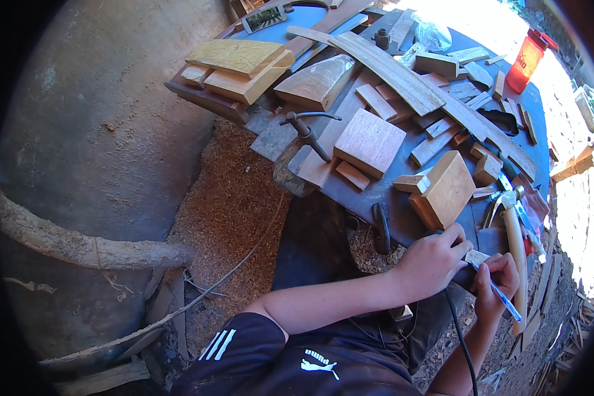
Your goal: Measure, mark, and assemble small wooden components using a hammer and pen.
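My left hand is curled beside a small pale piece at the bench's lower right edge, gripping it at one end. My right hand holds a blue-and-white pen at the other end of that piece. A dark object with a black cord lies under my fingers, mostly hidden. Just above my hands are stacked wooden blocks; a hammer lies to their right.
The cluttered bench holds planks, offcuts, a metal clamp, a phone and a red bottle. A wall, branch and sawdust-covered floor are at left.
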`<state>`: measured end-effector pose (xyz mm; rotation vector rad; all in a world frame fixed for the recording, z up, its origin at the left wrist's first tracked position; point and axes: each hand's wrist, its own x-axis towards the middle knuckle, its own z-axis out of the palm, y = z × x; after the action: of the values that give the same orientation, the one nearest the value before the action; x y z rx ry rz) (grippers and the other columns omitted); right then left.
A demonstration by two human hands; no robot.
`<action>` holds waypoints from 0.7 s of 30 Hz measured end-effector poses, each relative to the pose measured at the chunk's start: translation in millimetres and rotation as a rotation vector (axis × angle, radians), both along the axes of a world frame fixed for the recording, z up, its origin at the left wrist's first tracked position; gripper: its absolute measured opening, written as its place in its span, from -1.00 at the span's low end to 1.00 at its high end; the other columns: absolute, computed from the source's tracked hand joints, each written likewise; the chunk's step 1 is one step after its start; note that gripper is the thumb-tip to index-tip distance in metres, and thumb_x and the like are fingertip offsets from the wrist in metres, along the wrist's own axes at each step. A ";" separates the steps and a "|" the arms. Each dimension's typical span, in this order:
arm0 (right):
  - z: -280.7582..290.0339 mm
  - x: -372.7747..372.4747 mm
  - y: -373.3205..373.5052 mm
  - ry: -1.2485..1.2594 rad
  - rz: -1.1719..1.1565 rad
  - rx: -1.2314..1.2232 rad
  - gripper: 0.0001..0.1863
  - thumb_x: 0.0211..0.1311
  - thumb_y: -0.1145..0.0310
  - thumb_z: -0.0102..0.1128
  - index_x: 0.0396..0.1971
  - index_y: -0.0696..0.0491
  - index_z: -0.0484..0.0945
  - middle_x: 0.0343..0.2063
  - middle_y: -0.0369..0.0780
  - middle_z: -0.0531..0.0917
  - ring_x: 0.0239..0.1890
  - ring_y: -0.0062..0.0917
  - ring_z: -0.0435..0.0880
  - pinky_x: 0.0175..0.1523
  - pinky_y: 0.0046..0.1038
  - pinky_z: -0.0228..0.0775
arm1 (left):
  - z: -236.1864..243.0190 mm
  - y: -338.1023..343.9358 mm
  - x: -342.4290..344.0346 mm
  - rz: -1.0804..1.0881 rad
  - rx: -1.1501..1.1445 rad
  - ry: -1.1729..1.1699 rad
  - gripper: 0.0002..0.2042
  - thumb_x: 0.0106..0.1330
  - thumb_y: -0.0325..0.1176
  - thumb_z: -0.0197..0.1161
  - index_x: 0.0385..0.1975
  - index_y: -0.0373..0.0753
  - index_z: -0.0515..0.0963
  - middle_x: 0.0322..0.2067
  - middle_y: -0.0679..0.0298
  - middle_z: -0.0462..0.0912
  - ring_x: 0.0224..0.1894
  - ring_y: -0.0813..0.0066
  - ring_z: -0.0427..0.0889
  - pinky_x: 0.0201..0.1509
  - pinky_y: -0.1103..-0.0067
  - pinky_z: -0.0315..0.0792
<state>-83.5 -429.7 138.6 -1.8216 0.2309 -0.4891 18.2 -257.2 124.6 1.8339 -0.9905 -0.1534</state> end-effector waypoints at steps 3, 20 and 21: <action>-1.8 -0.6 -1.0 -0.005 0.004 -0.004 -0.75 0.35 0.54 0.31 -0.41 0.12 0.37 -0.53 -0.29 0.49 -0.59 -0.75 0.41 -0.51 -0.68 0.19 | 0.1 0.2 -0.4 0.001 0.002 -0.004 -0.71 0.36 -0.36 0.37 -0.01 -0.36 0.62 -0.07 0.10 0.54 -0.17 0.07 0.73 -0.12 0.29 0.64; 4.1 3.9 3.4 0.009 -0.009 -0.083 -0.79 0.23 0.59 0.30 -0.49 0.14 0.41 -0.56 -0.32 0.50 -0.51 -0.71 0.42 -0.38 -0.59 0.22 | 1.0 0.7 1.2 0.025 0.010 -0.030 -0.72 0.30 -0.38 0.40 -0.04 -0.28 0.62 -0.13 0.14 0.57 -0.17 0.13 0.72 -0.11 0.31 0.62; 4.5 4.3 3.8 0.035 -0.015 -0.058 -0.78 0.22 0.58 0.33 -0.49 0.14 0.42 -0.58 -0.33 0.50 -0.54 -0.72 0.41 -0.43 -0.59 0.20 | 1.7 1.0 1.4 -0.002 0.000 -0.019 -0.72 0.30 -0.38 0.40 -0.04 -0.28 0.62 -0.13 0.14 0.57 -0.17 0.13 0.72 -0.11 0.31 0.62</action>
<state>-79.2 -425.9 143.1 -1.8876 0.2566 -0.4791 19.6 -256.2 126.3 1.8375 -1.0059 -0.1373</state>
